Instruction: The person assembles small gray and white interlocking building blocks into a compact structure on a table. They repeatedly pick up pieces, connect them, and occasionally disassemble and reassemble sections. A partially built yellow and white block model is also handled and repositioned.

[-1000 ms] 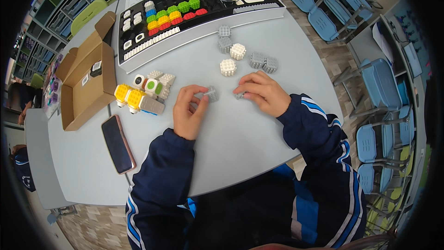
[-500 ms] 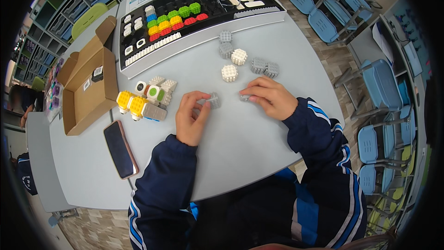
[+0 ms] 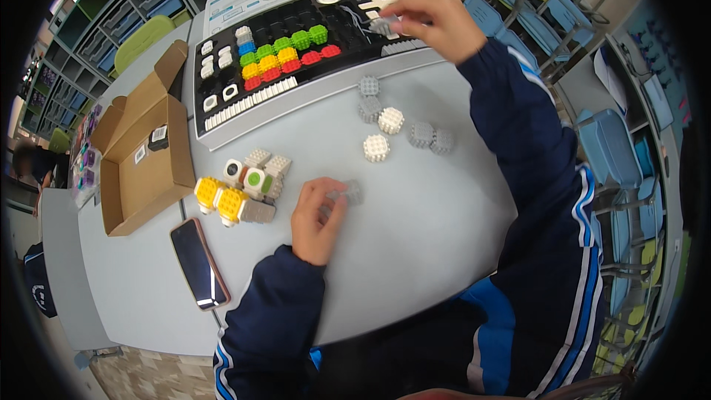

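My left hand (image 3: 318, 221) is closed, pinching a grey studded block (image 3: 349, 192) just above the table. Out to the upper right, my right hand (image 3: 442, 24) reaches over the kit tray (image 3: 255, 117), its thumb and fingers closed round a small grey piece (image 3: 383, 26). That piece's exact shape is blurred. Between the hands and the tray lie two white studded blocks (image 3: 376, 148) and several grey studded blocks (image 3: 432, 138). Left of my left hand rests a built cluster (image 3: 243, 187) of yellow, white and grey blocks, with a green-marked face among them.
An open cardboard box (image 3: 150, 150) stands at the left, with a phone (image 3: 200, 264) in front of it. The tray holds rows of coloured blocks (image 3: 286, 53), white connectors and a cable. Stacked blue chairs (image 3: 609, 141) are beyond the table's right side.
My right hand has moved up and away from the middle of the table to the tray, with a small grey piece in its fingers. My left hand still pinches its grey block.
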Motion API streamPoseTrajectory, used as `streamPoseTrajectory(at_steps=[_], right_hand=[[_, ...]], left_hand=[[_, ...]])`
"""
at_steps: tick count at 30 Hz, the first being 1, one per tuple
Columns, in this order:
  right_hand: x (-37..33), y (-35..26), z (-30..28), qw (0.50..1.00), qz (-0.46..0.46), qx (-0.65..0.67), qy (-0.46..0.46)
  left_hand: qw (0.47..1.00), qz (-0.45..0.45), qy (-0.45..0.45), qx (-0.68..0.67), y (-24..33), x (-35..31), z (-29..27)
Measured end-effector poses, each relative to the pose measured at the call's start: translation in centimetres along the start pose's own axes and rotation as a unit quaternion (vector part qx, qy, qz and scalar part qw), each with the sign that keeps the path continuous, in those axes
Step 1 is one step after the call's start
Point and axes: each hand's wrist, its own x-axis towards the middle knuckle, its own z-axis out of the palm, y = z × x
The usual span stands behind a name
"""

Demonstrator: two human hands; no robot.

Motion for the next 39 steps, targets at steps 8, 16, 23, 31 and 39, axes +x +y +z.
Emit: streamPoseTrajectory(at_steps=[8, 16, 23, 31, 39], right_hand=[[11.1, 7.5, 4.2, 0.97, -0.093, -0.163, -0.155], [13.8, 10.9, 7.9, 0.923, -0.208, -0.232, -0.226], [13.8, 11.4, 8.7, 0.918, -0.201, -0.214, -0.266], [14.2, 9.1, 9.0, 0.927, -0.088, -0.22, -0.289], [13.6, 10.4, 10.1, 0.959, -0.023, -0.097, -0.265]], left_hand=[[0.999, -0.029, -0.043, -0.016, 0.7, 0.1, -0.2], [0.998, -0.034, -0.053, -0.026, 0.6, 0.3, -0.5], [0.996, -0.049, -0.055, -0.041, 0.6, 0.4, -0.7], [0.997, -0.04, -0.056, -0.032, 0.4, 0.3, -0.8], [0.997, -0.038, -0.056, -0.026, 0.8, -0.2, -0.8]])
